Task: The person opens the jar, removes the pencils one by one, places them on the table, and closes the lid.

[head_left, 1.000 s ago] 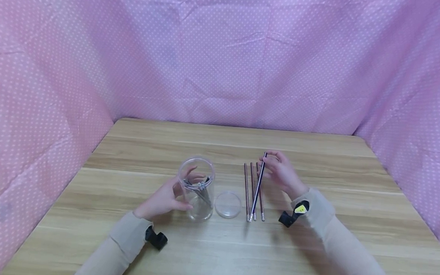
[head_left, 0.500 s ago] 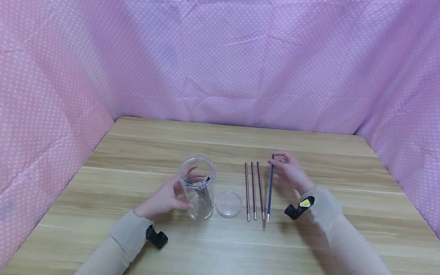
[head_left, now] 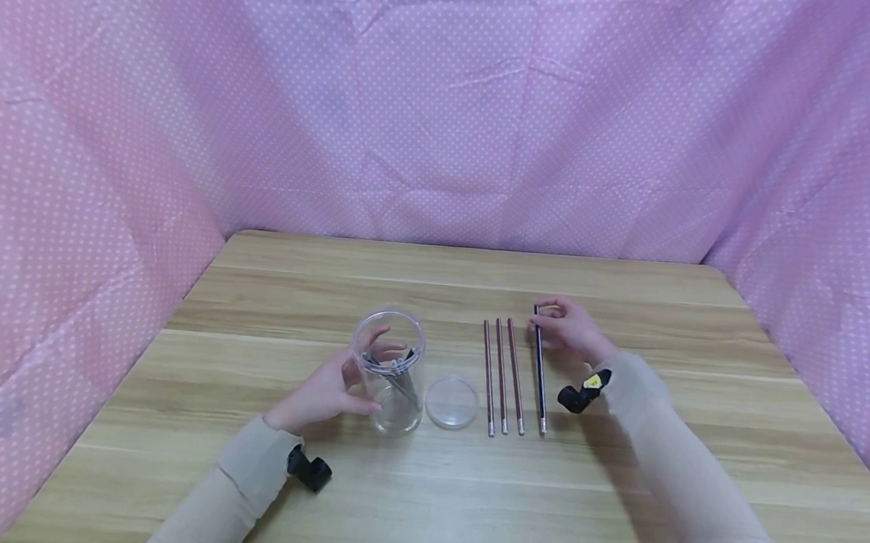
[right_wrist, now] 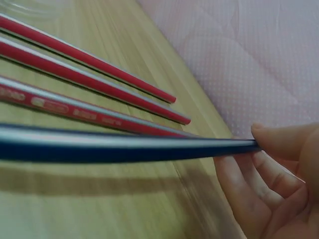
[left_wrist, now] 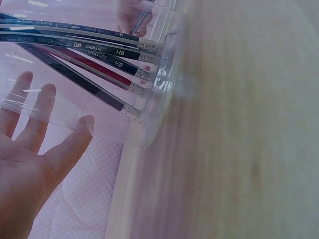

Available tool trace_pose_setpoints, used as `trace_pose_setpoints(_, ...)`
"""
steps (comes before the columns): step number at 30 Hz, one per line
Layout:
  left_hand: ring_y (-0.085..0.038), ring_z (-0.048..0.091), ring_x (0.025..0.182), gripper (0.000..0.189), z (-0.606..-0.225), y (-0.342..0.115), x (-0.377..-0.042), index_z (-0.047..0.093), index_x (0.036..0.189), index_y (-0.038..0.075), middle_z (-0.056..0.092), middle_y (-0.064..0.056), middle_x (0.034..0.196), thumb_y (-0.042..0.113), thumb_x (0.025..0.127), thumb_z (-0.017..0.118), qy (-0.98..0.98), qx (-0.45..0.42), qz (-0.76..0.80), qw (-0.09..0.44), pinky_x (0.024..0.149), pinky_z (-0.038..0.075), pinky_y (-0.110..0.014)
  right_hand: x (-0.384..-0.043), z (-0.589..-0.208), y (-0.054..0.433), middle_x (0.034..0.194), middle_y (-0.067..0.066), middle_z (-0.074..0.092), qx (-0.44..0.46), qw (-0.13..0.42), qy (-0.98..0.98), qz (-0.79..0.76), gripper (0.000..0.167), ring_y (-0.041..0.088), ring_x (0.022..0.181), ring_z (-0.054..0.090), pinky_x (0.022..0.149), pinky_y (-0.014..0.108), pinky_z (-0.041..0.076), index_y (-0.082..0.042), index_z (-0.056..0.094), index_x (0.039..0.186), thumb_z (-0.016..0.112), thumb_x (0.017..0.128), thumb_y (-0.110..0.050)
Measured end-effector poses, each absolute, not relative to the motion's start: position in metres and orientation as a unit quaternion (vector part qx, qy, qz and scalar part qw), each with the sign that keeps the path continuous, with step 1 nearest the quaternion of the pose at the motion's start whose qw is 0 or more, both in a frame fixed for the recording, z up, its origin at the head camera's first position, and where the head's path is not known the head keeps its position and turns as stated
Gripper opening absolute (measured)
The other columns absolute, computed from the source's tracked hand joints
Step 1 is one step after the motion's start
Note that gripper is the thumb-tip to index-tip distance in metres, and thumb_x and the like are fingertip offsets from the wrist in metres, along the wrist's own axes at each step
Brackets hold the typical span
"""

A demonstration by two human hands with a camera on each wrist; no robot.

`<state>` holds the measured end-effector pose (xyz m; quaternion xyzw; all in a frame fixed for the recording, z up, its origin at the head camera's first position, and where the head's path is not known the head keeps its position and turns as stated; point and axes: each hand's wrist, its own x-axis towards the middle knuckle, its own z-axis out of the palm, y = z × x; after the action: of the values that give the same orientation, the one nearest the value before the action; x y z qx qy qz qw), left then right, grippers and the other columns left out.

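In the head view I see the left hand cupping the jar. Left wrist: its spread fingers might let the jar tip if bumped. Right wrist: the right hand pinches only the far end of the dark pencil, which could swing left into the red pencils.

Cloth: pink, white-dotted, walling in what I can see beyond the worktop's far edge and down its left and right edges, creased, in soft folds | Worktop: pale wood, streaky grain running left to right, far corners rounded | Light: soft, a dull sheen towards the near edge
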<state>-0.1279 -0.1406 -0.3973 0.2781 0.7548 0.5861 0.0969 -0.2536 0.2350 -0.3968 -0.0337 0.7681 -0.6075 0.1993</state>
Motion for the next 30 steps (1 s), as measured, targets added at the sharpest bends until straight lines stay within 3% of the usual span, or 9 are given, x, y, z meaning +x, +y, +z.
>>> trace_pose_setpoints(8,-0.009,0.043,0.13,0.099,-0.396,-0.141,-0.127,0.018,0.15,0.015,0.043,-0.017,0.145,-0.009,0.072,0.073,0.747,0.291,0.589,0.095,0.104,0.035,-0.02,-0.262,-0.406,0.234,0.102,0.007,0.06,-0.012,0.199,0.775,-0.6,0.047,0.006,0.079,0.063,0.07,0.026,0.056,0.006,0.034,0.135,0.054,0.094,-0.005)
trace_pose_setpoints(16,-0.002,0.044,0.128,0.1,-0.397,-0.141,-0.127,0.016,0.151,0.014,0.042,-0.02,0.144,-0.01,0.071,0.072,0.74,0.304,0.593,0.09,0.104,0.034,-0.019,-0.266,-0.411,0.228,0.11,0.011,0.058,-0.005,0.197,0.808,-0.556,0.044,0.007,0.079,0.057,0.069,0.021,0.053,0.003,0.04,0.133,0.056,0.094,-0.009)
trace_pose_setpoints(30,-0.002,0.043,0.129,0.098,-0.399,-0.142,-0.128,0.018,0.15,0.015,0.043,-0.018,0.144,-0.009,0.072,0.072,0.746,0.3,0.587,0.09,0.104,0.033,-0.018,-0.267,-0.415,0.218,0.105,0.015,0.059,-0.03,0.172,0.858,-0.482,0.041,0.012,0.075,0.058,0.066,0.024,0.054,0.003,0.045,0.126,0.061,0.091,-0.011)
